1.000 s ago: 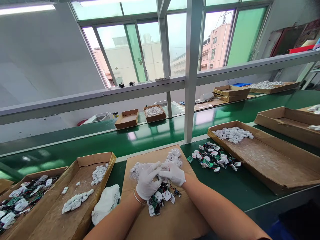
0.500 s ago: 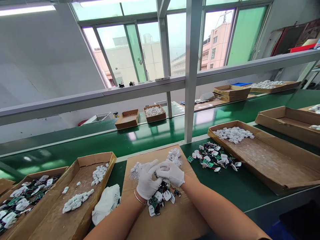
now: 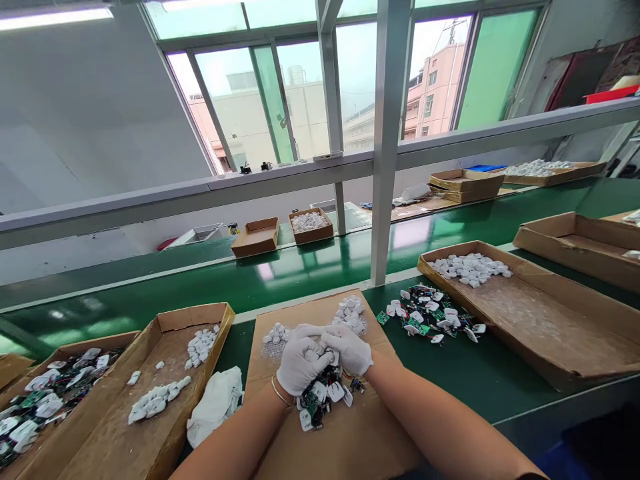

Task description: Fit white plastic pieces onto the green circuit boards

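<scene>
Green table tops (image 3: 435,373) are seen across the room, with big windows (image 3: 300,93) at the top of the frame and a gray post (image 3: 384,147) standing just right of the middle. On the near table top, a flat cardboard sheet (image 3: 365,440) is laid at the bottom middle. A heap of circuit boards (image 3: 320,395) with wires and white plastic parts is piled on the sheet, just under and below the hands. White gloves are worn on both hands. The left hand (image 3: 302,364) and the right hand (image 3: 351,349) are held close together over the top of the heap. Their fingers are bent in, with the tips brought near each other. Whether a small part is pinched there cannot be told, as it is too small and hidden. Behind the hands, two piles of small white pieces (image 3: 350,315) are set on the sheet. To the left, a white cloth (image 3: 216,405) is bunched beside a long cardboard tray (image 3: 103,437), where more white bits are held. Boards are kept in a box (image 3: 120,341) at the lower left edge. On the right, a second heap of boards (image 3: 434,312) is spread beside a big tray (image 3: 545,323).
</scene>
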Tool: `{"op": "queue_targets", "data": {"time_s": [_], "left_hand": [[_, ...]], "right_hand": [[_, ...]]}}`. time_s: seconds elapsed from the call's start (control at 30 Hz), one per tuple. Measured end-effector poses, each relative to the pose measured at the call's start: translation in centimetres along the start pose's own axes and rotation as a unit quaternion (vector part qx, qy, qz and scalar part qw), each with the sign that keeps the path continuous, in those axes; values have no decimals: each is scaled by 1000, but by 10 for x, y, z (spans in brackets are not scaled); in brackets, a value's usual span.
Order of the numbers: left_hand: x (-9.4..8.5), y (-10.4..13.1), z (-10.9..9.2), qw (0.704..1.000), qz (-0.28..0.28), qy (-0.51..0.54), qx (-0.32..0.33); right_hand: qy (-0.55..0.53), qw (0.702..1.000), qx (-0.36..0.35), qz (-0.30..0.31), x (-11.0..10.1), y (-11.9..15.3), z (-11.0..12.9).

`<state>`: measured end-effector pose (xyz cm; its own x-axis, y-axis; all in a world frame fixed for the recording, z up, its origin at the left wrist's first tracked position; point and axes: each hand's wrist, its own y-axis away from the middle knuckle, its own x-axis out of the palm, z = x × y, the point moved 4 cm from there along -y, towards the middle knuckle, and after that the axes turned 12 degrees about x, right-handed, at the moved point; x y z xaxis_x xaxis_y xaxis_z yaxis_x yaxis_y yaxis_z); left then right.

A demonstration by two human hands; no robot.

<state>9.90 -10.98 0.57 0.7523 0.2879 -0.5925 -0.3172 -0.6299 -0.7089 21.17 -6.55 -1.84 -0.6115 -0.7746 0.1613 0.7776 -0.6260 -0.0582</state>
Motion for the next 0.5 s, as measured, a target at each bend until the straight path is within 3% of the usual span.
{"op": "queue_targets", "data": {"time_s": [0.27, 0.5], "left_hand": [[-3, 14, 23, 998, -42, 7, -52], [-7, 8, 18, 997, -8, -65, 31]], "right_hand": [[-91, 995, -33, -35, -7, -1, -8], [-3, 996, -29, -84, -6, 2, 4]]}}
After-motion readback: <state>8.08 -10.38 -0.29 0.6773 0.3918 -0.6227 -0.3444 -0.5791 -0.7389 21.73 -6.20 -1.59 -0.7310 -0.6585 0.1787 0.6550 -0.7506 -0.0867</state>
